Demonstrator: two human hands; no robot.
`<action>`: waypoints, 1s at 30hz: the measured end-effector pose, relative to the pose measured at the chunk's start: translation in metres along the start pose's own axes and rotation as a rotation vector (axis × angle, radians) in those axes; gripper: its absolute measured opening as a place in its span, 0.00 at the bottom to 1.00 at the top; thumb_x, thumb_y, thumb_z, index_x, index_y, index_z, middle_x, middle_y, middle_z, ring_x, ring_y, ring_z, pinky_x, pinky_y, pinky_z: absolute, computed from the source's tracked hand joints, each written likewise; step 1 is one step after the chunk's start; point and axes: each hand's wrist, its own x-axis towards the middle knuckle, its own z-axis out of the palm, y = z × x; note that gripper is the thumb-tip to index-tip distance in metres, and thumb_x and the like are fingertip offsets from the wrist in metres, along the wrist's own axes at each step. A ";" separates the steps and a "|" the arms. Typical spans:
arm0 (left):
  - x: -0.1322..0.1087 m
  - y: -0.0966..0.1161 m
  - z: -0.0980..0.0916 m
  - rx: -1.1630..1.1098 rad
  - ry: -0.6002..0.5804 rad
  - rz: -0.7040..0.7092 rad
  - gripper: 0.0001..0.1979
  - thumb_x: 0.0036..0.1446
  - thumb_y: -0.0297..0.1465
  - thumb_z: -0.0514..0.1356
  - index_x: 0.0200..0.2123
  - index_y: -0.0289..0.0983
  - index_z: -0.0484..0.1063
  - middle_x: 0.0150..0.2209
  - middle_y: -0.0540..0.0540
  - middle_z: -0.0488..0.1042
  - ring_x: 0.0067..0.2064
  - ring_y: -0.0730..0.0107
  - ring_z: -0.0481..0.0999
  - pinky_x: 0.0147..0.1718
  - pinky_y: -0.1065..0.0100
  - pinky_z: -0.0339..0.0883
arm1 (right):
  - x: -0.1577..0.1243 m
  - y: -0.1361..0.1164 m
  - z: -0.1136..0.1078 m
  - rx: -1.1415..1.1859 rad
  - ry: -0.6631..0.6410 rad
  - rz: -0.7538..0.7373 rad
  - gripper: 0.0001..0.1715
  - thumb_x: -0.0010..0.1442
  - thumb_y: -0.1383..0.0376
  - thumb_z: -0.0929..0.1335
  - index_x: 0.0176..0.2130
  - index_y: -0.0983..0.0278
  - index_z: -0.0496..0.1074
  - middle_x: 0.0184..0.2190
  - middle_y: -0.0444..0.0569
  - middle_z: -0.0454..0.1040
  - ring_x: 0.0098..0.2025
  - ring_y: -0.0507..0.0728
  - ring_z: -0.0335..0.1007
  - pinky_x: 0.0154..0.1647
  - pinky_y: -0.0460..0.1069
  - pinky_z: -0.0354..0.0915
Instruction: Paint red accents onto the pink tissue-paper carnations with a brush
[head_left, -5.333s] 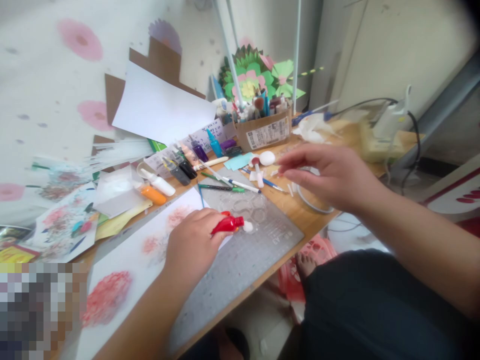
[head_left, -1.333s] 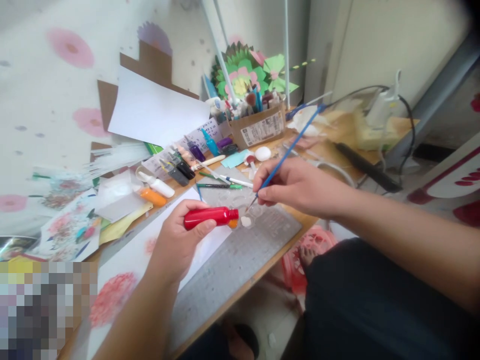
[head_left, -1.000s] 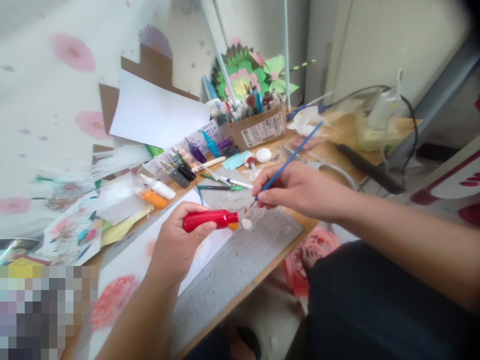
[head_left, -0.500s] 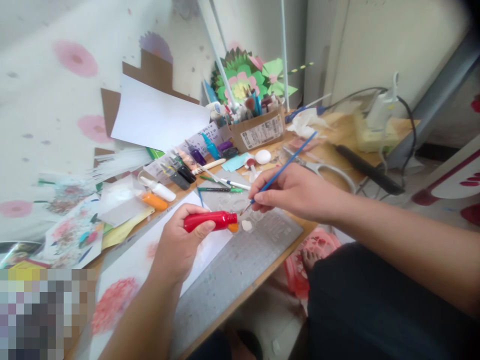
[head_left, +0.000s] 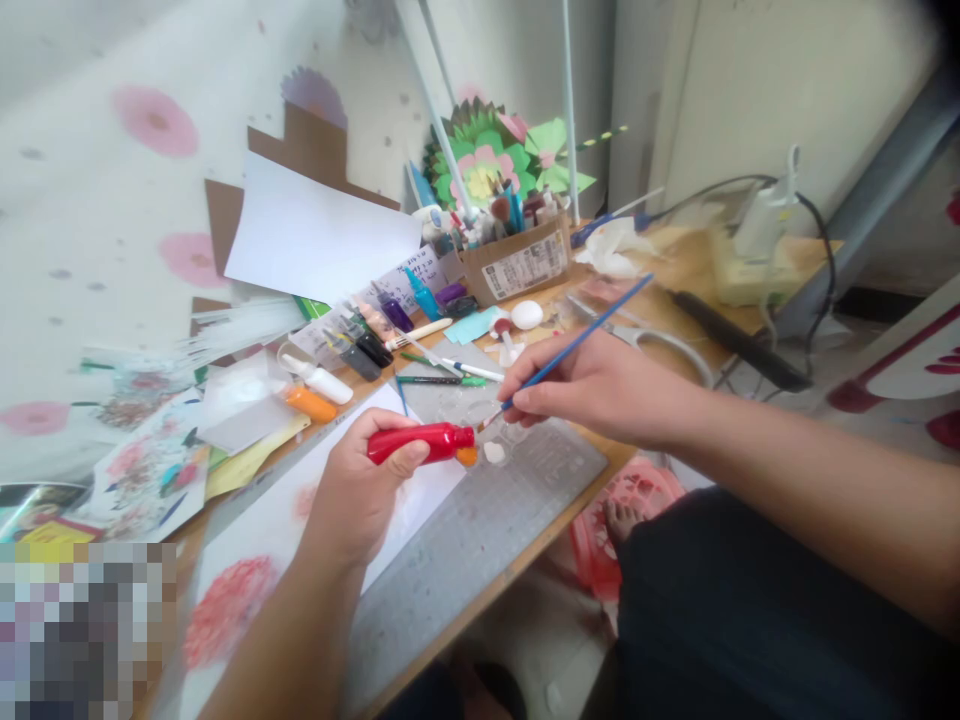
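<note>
My left hand [head_left: 358, 490] is closed round a red paint bottle [head_left: 420, 441], held on its side with the orange nozzle pointing right above the grey cutting mat [head_left: 480, 520]. My right hand [head_left: 592, 385] pinches a thin blue paintbrush [head_left: 577, 340], and the brush tip sits right at the bottle's nozzle. A small white cap [head_left: 493, 452] lies on the mat just below the nozzle. Under my left hand lies a white sheet [head_left: 255, 540] with pink-red flower prints.
Several paint bottles and pens [head_left: 360, 345] lie along the back of the wooden desk. A cardboard box [head_left: 517, 262] full of brushes stands before paper flowers [head_left: 495, 160]. Scissors [head_left: 637, 335], a black cable and a glue gun [head_left: 765, 215] lie at the right. Papers are piled at the left.
My right hand picked up the blue brush and brought its tip to the nozzle of the red bottle, which my left hand lifted and turned sideways. In the last second little has moved.
</note>
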 end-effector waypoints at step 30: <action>0.000 0.003 0.004 -0.124 -0.010 -0.034 0.15 0.43 0.31 0.70 0.34 0.37 0.69 0.29 0.51 0.72 0.30 0.76 0.68 0.30 0.76 0.61 | -0.001 -0.003 -0.001 0.069 0.034 0.008 0.09 0.51 0.73 0.67 0.24 0.61 0.72 0.21 0.44 0.74 0.28 0.53 0.74 0.30 0.47 0.72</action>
